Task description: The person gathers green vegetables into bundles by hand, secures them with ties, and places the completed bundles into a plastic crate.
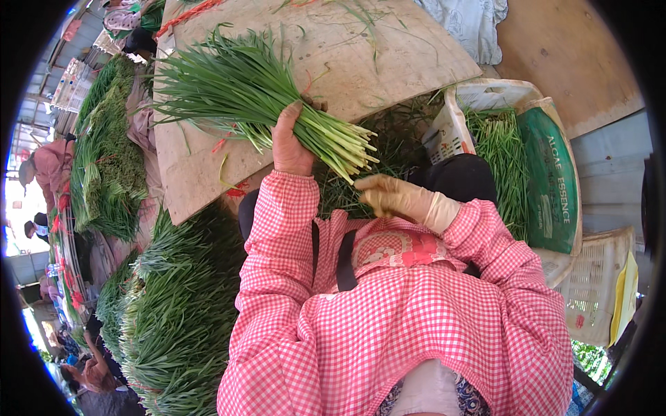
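A thick bunch of garlic chives is gripped by my bare left hand, whose fingers wrap round the stalks. Its green leaves spread out over the board to the far left. The pale cut ends slant down to the right. Close beside those ends is my right hand, in a pale, thin glove, with its fingers curled in. Whether it pinches a loose leaf or nothing at all is hidden. Below both hands, loose chive scraps lie in a dark heap.
A wooden board slopes across the front, with red ties and leaf bits on it. Large chive piles stand at my left. On the right, a white crate holds more chives beside a green sack. Other people are far left.
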Motion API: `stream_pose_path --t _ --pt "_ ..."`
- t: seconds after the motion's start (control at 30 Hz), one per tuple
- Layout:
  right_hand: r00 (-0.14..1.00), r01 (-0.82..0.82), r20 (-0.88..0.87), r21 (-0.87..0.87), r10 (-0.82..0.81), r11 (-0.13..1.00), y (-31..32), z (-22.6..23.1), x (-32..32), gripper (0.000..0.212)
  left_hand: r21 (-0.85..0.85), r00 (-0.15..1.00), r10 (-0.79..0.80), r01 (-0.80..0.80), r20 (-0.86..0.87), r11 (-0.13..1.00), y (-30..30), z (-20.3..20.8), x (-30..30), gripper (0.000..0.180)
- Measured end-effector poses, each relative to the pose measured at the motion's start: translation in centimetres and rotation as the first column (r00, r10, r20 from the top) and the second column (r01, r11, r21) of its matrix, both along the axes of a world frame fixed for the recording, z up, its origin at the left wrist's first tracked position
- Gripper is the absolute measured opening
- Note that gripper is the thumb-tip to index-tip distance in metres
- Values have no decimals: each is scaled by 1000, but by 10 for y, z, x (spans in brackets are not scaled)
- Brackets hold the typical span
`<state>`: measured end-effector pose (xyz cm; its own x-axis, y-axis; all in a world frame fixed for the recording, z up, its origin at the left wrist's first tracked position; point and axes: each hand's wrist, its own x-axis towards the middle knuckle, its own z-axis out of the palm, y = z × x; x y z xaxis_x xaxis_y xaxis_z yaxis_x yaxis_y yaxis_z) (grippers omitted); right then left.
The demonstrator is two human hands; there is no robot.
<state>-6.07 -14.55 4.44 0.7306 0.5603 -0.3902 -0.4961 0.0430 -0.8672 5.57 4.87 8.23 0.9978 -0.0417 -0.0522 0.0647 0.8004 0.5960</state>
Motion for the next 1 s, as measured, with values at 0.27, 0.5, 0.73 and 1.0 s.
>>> stream_pose_path --t 0.27,0.5,0.73,1.0 --pt "996 81 34 20 -82 997 17 19 20 44 84 999 31 -34 31 996 3 -7 -7 18" --pt "750 -229 -35 -950 661 210 -1 -12 9 23 31 993 114 -113 -31 993 19 3 -5 22" --pt "995 0 -102 86 9 996 25 8 14 51 33 995 97 -97 9 995 23 -3 -7 23" --pt "999 -46 23 132 43 990 41 14 20 37 12 999 38 -38 17 999 21 -2 -13 25"
